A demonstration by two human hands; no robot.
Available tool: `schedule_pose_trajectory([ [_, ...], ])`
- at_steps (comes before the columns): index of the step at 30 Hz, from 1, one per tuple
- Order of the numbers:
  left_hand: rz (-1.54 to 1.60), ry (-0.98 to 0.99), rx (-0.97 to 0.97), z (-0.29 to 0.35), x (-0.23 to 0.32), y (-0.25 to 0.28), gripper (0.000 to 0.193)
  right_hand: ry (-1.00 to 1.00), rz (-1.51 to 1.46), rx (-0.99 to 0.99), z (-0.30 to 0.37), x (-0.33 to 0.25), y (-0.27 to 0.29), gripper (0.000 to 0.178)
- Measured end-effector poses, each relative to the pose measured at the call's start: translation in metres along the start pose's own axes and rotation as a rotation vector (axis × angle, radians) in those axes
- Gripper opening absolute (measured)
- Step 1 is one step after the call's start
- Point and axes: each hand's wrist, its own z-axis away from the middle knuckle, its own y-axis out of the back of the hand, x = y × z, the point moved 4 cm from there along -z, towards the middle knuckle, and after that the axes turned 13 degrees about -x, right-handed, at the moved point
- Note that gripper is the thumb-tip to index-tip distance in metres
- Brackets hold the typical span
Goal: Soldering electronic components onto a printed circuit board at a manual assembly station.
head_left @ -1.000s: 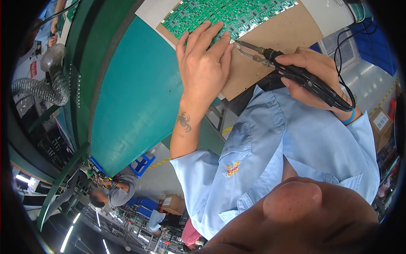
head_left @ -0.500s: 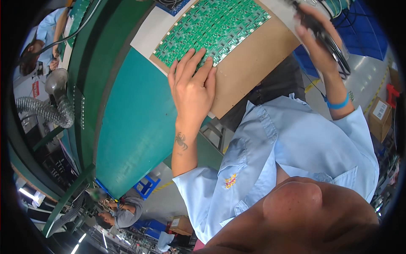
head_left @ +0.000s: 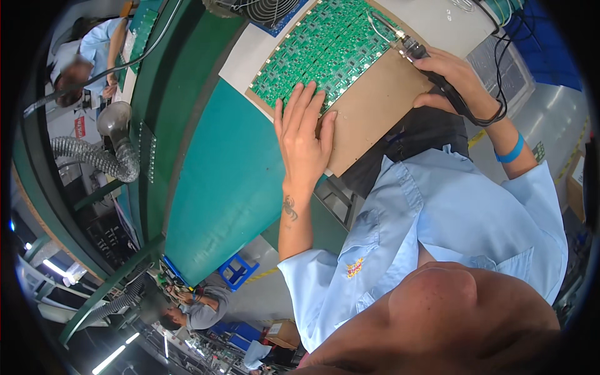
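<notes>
A green circuit board panel [head_left: 325, 53] full of small parts lies on a brown backing board [head_left: 381, 94]. My left hand [head_left: 302, 134] rests on the panel's near left corner, fingers stretched out and palm down, gripping nothing. In my right hand [head_left: 453, 78] is a soldering iron [head_left: 412, 47] with a dark handle, a metal shaft and a thin curved wire beside it. Its tip end reaches over the panel's right part; whether it touches is too small to tell. The black cable [head_left: 478, 119] loops under my right wrist.
A teal work surface [head_left: 225, 181] stretches to the left. Beyond the panel stands a fan with a round grille [head_left: 269, 7]. A ribbed extraction hose [head_left: 94, 153] with a funnel hangs at far left. Two co-workers [head_left: 97, 44] [head_left: 203, 306] sit along the line. A blue stool [head_left: 237, 272] stands below.
My right hand has come left and nearer the panel, bringing the soldering iron over its right part. The left hand stays on the panel's corner; the whole view has shifted slightly.
</notes>
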Motion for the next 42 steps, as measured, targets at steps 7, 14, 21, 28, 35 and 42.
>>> schedule_pose_trajectory([
  [7, -0.010, 0.030, -0.024, -0.003, 0.002, -0.002, 0.036, 0.078, 0.084, -0.030, -0.001, 0.000, 0.001, 0.074],
  [14, 0.003, 0.018, -0.031, -0.013, 0.003, -0.007, 0.038, 0.039, 0.090, -0.049, 0.006, 0.017, 0.006, 0.073],
  [21, 0.078, 0.006, 0.031, -0.017, 0.006, 0.004, 0.040, -0.075, -0.118, 0.046, 0.019, -0.003, 0.025, 0.057],
  [28, 0.010, -0.029, -0.070, -0.014, -0.009, 0.016, 0.037, -0.011, -0.312, -0.022, -0.018, -0.070, 0.013, 0.039],
  [35, 0.013, -0.080, -0.085, -0.013, -0.011, 0.015, 0.031, -0.051, -0.351, -0.070, -0.032, -0.096, -0.019, 0.039],
  [42, -0.018, -0.066, -0.039, -0.011, -0.009, 0.011, 0.027, -0.047, -0.327, -0.107, -0.036, -0.097, -0.023, 0.043],
])
